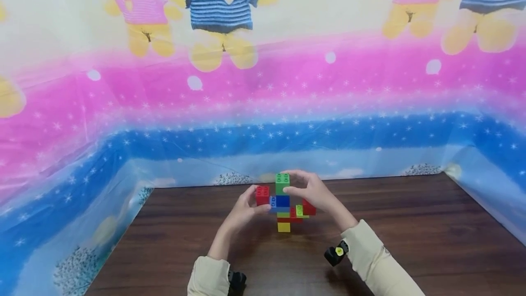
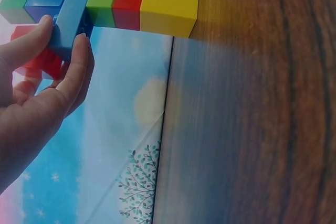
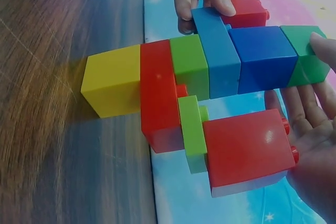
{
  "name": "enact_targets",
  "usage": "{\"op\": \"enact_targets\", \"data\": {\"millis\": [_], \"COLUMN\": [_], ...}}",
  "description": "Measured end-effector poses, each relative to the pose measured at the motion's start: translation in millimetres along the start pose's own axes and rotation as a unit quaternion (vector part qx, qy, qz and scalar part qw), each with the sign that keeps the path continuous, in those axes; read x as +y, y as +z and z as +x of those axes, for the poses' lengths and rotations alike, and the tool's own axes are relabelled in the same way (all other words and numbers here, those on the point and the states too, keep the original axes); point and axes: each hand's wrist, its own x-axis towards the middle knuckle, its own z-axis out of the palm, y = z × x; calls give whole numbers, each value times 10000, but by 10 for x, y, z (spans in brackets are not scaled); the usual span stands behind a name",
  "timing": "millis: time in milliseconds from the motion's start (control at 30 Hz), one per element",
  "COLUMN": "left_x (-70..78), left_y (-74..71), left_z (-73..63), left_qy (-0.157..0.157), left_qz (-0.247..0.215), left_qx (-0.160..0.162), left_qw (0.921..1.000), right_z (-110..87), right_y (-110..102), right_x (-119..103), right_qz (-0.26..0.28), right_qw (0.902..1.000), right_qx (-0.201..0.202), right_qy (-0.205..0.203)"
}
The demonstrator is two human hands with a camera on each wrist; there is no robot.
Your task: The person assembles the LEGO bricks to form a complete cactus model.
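A tower of toy building bricks stands upright on the table. Its yellow brick [image 1: 284,227] is at the bottom, with a red brick [image 3: 157,93], a lime brick [image 3: 189,66], a light blue brick [image 3: 216,51], a dark blue brick [image 3: 262,59] and a green brick [image 1: 282,184] stacked above. My left hand [image 1: 241,214] pinches the outer end of the light blue brick, close under another red brick [image 1: 262,195]. At the top, my right hand [image 1: 317,193] holds the green brick between thumb and fingers. On the right, a thin lime brick [image 3: 191,135] carries a larger red brick [image 3: 249,145].
The brown wooden table [image 1: 164,241] spreads around the tower. Behind it hangs a printed cloth [image 1: 246,140] with bears and snowflakes, reaching the table's back edge. Black wrist cameras [image 1: 336,253] sit at both cuffs.
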Motion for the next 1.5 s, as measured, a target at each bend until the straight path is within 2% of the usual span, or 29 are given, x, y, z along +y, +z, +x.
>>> {"op": "enact_targets", "data": {"millis": [267, 600, 767, 967, 1200, 1500], "left_x": [-29, -7, -12, 10, 1, 13], "left_y": [38, 10, 20, 29, 24, 36], "left_z": [26, -12, -22, -10, -5, 5], "left_qy": [1, -217, -256, -207, -50, 88], "left_qz": [-77, -68, -56, -61, 75, -29], "left_qx": [-100, 204, 162, 201, 85, 81], "left_qw": [9999, 9995, 9995, 9996, 9999, 9999], "right_z": [-52, 11, -3, -14, -19, 48], "right_y": [-36, 1, 14, 20, 19, 1], "right_x": [65, 62, 76, 62, 62, 105], "right_qz": [-97, -33, 29, 135, 88, 140], "right_qw": [10000, 9999, 9999, 9997, 9996, 9988], "right_qx": [18, 4, 56, 161, 223, 453], "right_qy": [9, 106, 134, 118, 142, 147]}}
